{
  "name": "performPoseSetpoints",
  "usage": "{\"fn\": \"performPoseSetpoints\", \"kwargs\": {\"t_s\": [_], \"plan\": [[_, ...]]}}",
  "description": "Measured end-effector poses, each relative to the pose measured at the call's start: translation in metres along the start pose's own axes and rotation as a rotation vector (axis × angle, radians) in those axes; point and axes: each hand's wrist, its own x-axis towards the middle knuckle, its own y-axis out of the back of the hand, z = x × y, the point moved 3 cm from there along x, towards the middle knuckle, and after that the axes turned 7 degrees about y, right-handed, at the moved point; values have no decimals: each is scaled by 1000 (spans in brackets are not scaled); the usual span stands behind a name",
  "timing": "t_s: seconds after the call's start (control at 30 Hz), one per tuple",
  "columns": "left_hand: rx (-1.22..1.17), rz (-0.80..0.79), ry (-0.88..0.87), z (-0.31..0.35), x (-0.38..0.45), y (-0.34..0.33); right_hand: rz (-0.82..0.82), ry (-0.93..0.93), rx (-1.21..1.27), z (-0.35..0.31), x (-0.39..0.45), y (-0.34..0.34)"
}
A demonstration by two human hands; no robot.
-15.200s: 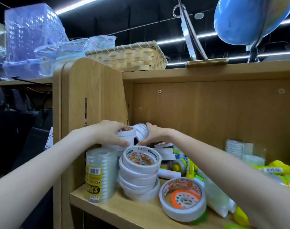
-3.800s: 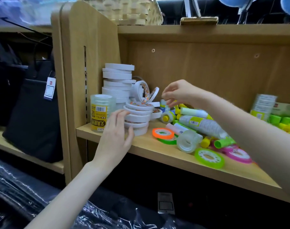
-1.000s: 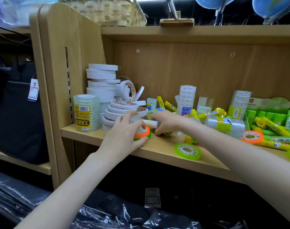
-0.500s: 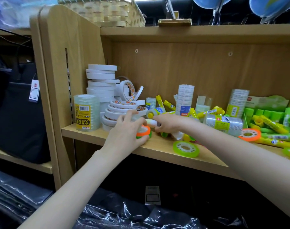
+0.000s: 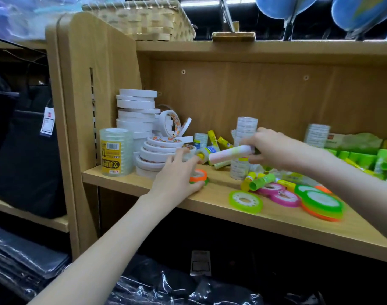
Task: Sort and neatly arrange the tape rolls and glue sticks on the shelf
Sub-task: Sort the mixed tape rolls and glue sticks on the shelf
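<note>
Half a second ago our right hand (image 5: 274, 148) lay low among the glue sticks; now it has lifted a white tube (image 5: 230, 155) off the shelf (image 5: 265, 219), fingers clamped round it, so we judge sorting has moved on to the glue. Our left hand (image 5: 177, 179) still rests on the small orange and green tape stack (image 5: 199, 176), fingers curled round it. The clear tape pack (image 5: 115, 151) shows a barcode and "12"; other print is unreadable.
</note>
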Motion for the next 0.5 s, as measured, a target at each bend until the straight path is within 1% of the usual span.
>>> {"fn": "performPoseSetpoints", "kwargs": {"t_s": [0.1, 0.17, 0.2, 0.23, 0.27, 0.3, 0.33, 0.37, 0.4, 0.43, 0.47, 0.5], "plan": [[49, -7, -26, 10, 13, -12, 63, -71, -12, 27, -26, 13], [161, -5, -48, 17, 21, -17, 85, -83, -2, 43, -40, 17], [229, 54, -76, 24, 20, -15, 83, -90, -10, 53, -45, 16], [267, 168, -128, 32, 20, -14, 70, -112, -16, 61, -51, 15], [247, 297, -174, 42, 19, -12, 58, -130, -12, 69, -56, 12], [178, 385, -213, 53, 18, -10, 51, -144, -1, 76, -61, 10], [87, 398, -244, 66, 16, -8, 52, -153, 16, 81, -65, 8], [-19, 281, -241, 79, 16, -9, 55, -167, 37, 84, -70, 7], [-80, 97, -207, 92, 17, -14, 64, -185, 64, 87, -74, 7], [-57, -77, -174, 104, 19, -21, 72, -203, 79, 90, -79, 6], [-1, -200, -157, 114, 21, -26, 76, -218, 79, 92, -84, 6], [50, -274, -147, 120, 22, -31, 85, -228, 74, 95, -88, 7]]}}
